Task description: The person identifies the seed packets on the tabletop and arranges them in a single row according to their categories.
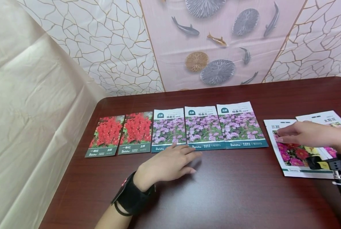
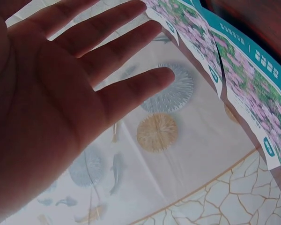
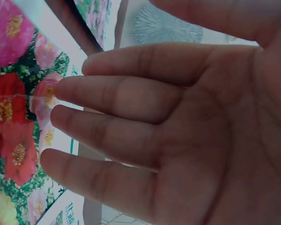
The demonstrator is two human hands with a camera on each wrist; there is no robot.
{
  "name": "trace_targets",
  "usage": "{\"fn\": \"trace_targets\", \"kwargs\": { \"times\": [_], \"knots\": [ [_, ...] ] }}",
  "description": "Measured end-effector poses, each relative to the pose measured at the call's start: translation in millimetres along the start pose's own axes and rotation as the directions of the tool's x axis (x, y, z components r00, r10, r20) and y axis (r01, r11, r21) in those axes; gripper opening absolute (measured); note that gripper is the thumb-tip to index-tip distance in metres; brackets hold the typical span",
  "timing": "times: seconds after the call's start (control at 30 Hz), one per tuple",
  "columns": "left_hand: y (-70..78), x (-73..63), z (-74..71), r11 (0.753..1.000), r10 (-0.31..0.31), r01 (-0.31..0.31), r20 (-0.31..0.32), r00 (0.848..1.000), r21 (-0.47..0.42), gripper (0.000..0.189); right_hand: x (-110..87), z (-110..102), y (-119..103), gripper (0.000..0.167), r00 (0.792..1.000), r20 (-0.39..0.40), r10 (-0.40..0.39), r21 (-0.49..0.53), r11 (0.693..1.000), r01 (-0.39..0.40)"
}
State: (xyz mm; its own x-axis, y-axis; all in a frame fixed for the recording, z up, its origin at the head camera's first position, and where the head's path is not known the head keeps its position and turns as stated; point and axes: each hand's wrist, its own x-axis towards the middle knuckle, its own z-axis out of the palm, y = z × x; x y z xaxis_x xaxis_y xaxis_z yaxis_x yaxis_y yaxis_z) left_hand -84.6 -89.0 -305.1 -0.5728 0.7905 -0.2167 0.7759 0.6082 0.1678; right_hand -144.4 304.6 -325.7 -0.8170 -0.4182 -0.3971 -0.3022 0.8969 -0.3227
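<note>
Three seed packets with purple flowers stand side by side mid-table: a left one (image 1: 169, 128), a middle one (image 1: 203, 128) and a right one (image 1: 240, 127). My left hand (image 1: 170, 163) is just below the left and middle ones, palm down with fingers extended; whether its fingertips touch them I cannot tell. My right hand (image 1: 313, 135) is over a seed packet with mixed red, pink and yellow flowers (image 1: 293, 156), which overlaps a similar packet (image 1: 316, 118). Its fingers (image 3: 107, 93) look straight, with nothing gripped in the palm.
Two packets with red flowers, a left one (image 1: 105, 135) and a right one (image 1: 137, 132), lie left of the purple ones on the dark wooden table (image 1: 227, 190). A patterned cloth (image 1: 170, 41) hangs behind, and a pale cloth (image 1: 30, 127) covers the left side.
</note>
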Motion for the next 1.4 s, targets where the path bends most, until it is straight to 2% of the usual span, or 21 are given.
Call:
{"fn": "trace_targets", "kwargs": {
  "times": [0.17, 0.33, 0.53, 0.73, 1.03, 1.2, 1.4],
  "knots": [
    [-1.7, -0.4, -0.1, 1.0, -0.016, 0.016, 0.006, 1.0, -0.002, 0.051, 2.6, 3.7, 0.6, 0.044, 0.999, 0.006, -0.034, -0.02, 0.999, 0.034],
    [4.0, 3.4, 5.0, 0.999, 0.024, -0.025, 0.021, 0.999, 0.025, 0.051, 3.8, 4.9, 3.1, 0.044, 0.999, 0.006, -0.051, -0.027, 0.998, 0.051],
    [15.0, 9.4, 12.9, 0.996, 0.068, -0.071, 0.06, 0.996, 0.05, 0.051, 4.6, 5.8, 3.4, 0.049, 0.999, 0.024, -0.045, 0.053, 0.998, 0.043],
    [25.4, 13.5, 16.1, 0.994, 0.089, -0.095, 0.108, 0.99, 0.052, 0.051, 3.7, 5.9, 1.8, 0.053, 0.999, 0.016, -0.032, 0.076, 0.997, 0.03],
    [34.5, 18.0, 14.6, 0.991, 0.106, -0.114, 0.121, 0.987, 0.065, 0.051, 3.2, 4.7, 0.2, 0.057, 0.999, 0.005, -0.034, 0.074, 0.997, 0.034],
    [42.3, 29.1, 13.8, 0.988, 0.121, -0.132, 0.137, 0.983, 0.077, 0.052, 5.1, 4.3, 1.7, 0.056, 0.999, -0.016, -0.037, 0.023, 0.999, 0.037],
    [56.3, 52.9, 12.5, 0.98, 0.14, -0.156, 0.128, 0.982, 0.125, 0.053, 6.2, 4.4, 5.0, 0.052, 0.999, -0.016, -0.038, 0.009, 0.999, 0.038]
  ]
}}
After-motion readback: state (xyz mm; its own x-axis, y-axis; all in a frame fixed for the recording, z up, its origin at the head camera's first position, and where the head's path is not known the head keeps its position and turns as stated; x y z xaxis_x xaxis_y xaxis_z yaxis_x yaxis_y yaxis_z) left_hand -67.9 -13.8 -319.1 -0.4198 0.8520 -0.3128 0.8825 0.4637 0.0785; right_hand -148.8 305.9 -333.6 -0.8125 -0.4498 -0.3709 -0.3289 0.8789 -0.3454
